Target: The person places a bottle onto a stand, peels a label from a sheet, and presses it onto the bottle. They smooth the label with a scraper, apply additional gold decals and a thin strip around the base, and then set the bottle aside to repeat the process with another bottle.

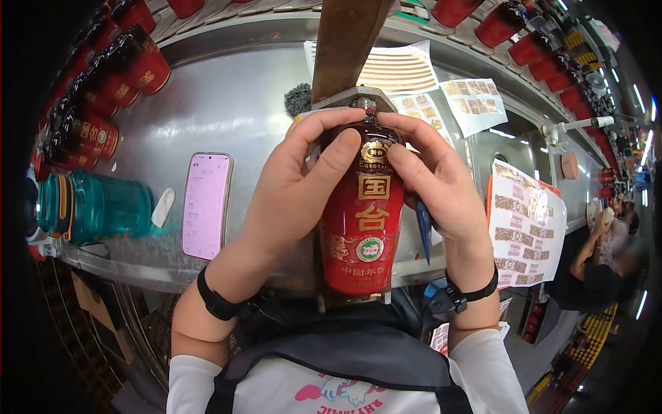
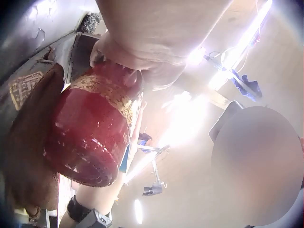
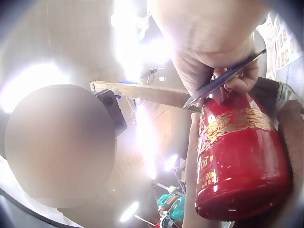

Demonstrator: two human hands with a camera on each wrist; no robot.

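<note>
A red bottle (image 1: 362, 228) with a dark top and gold characters lies face up on a brown-padded stand, its neck away from me. My left hand (image 1: 293, 172) grips its shoulder from the left, index finger by the neck and thumb beside the gold emblem label (image 1: 376, 153). From the other side my right hand (image 1: 441, 183) curls over the shoulder, its thumb at the emblem's right edge. Tucked in that hand's lower fingers is a slim dark-blue pointed tool (image 3: 223, 80), tip toward me in the head view. The bottle's base (image 2: 88, 171) shows in the left wrist view.
Left of the stand lie a phone (image 1: 207, 205) and a teal jug (image 1: 103, 207). A brown post (image 1: 345, 48) rises behind the bottle. Sticker sheets (image 1: 527, 231) lie right, more behind. Red bottles (image 1: 141, 65) line the edges. A person (image 1: 593, 269) works far right.
</note>
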